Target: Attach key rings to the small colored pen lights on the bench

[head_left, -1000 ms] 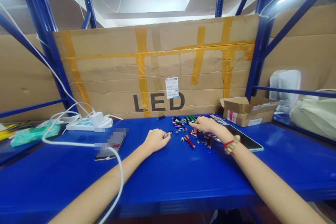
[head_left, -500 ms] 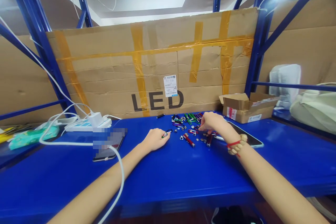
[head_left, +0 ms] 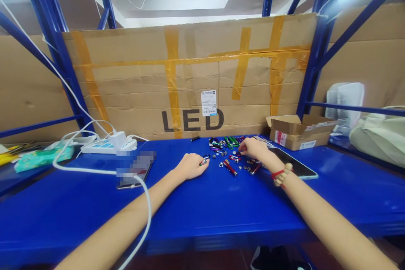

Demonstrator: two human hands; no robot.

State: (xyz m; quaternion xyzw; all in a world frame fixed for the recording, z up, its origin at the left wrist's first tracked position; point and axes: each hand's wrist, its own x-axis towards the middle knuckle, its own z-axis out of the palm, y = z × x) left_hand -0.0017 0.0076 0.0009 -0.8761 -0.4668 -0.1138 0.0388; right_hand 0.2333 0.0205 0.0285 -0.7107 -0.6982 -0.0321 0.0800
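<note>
My left hand (head_left: pixel 191 166) rests on the blue shelf top (head_left: pixel 202 211), fingers curled round a small keychain torch (head_left: pixel 204 162) with a red and green end and a clip. My right hand (head_left: pixel 254 148), with a red cord and bead bracelet (head_left: pixel 281 174) at the wrist, reaches into a scatter of small coloured torches, clips and metal parts (head_left: pixel 228 152); its fingertips pinch at a small piece there that I cannot make out. A red torch (head_left: pixel 230 168) lies loose between the two hands.
A phone (head_left: pixel 134 171) on a white cable lies left of my left hand, behind it a power strip (head_left: pixel 108 146) with a charger. A dark tablet (head_left: pixel 295 164) and an open cardboard box (head_left: pixel 297 131) sit right. A taped cardboard sheet marked LED (head_left: pixel 193 84) forms the back wall.
My right hand has shifted a little among the small parts, pulling back then reaching in again. My left hand keeps its hold in the same place. The camera view has tilted slightly.
</note>
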